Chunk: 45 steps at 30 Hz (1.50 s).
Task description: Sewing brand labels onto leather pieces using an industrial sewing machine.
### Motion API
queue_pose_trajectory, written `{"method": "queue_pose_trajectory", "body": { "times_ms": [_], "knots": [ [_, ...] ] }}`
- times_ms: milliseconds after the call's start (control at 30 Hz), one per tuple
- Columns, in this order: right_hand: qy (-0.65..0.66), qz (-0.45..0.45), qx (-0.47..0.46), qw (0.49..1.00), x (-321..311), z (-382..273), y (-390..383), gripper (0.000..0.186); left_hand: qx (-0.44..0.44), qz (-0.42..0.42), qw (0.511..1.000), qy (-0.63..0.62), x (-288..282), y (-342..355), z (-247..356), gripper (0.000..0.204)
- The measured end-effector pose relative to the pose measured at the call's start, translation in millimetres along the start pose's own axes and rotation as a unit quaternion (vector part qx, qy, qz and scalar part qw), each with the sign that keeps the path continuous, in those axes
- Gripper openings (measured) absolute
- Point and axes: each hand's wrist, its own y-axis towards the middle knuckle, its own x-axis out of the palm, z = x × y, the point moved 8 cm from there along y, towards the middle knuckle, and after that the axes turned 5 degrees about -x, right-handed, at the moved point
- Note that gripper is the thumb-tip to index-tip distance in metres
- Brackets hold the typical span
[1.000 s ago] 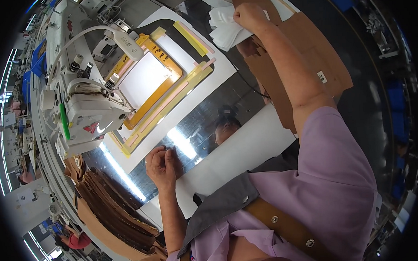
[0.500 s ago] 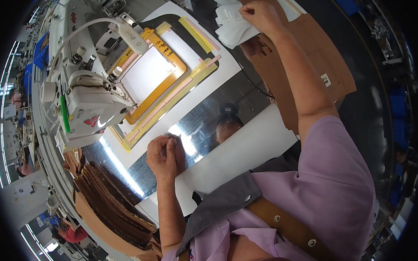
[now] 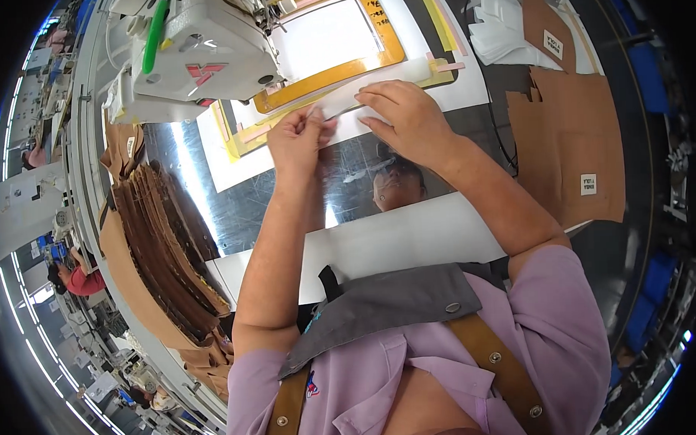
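In front of the sewing machine (image 3: pixel 204 57), my left hand (image 3: pixel 295 143) is closed in a pinch at the near end of a thin white sheet (image 3: pixel 397 74). My right hand (image 3: pixel 410 122) is beside it on the right, thumb and fingers apart, with its fingertips at the sheet's near edge. Just beyond both hands lies an orange-yellow frame (image 3: pixel 335 81) with handwritten marks, around a bright white area. Yellow and pink tape strips edge the dark-rimmed template (image 3: pixel 446 77) beneath it. The contact under my right fingertips is partly hidden.
A pile of loose white sheets (image 3: pixel 502 28) lies at the far right, with brown pieces (image 3: pixel 568 144) nearer. Stacked brown pieces (image 3: pixel 161 239) stand at the left. A dark cable (image 3: pixel 500 128) runs along the right. The shiny metal tabletop (image 3: pixel 347 187) reflects light.
My right hand has come back from the white pile to the frame's near edge. My left hand has moved forward to meet it. A thin white sheet now lies between them. The view has shifted.
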Motion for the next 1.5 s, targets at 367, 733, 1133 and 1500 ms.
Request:
{"method": "queue_pose_trajectory", "body": {
  "times_ms": [367, 733, 1133, 1500],
  "knots": [
    [-0.148, -0.154, -0.009, 0.977, 20.9, 6.6, -19.2, 0.072, 0.268, 0.193, 0.887, 0.323, -41.1, -19.6, 44.5, 0.019],
    [-0.156, -0.206, 0.014, 0.966, 37.3, 12.0, -4.8, 0.086, 0.326, 0.056, 0.735, 0.591, 12.3, -29.8, 17.6, 0.098],
    [-0.186, -0.217, 0.033, 0.958, 39.4, 17.4, -1.6, 0.086, 0.277, 0.041, 0.721, 0.634, 5.8, -10.1, 21.6, 0.101],
    [-0.176, -0.21, 0.035, 0.961, 40.2, 16.9, -0.9, 0.086, 0.309, 0.049, 0.73, 0.608, 8.1, -12.0, 20.5, 0.102]
  ]
}}
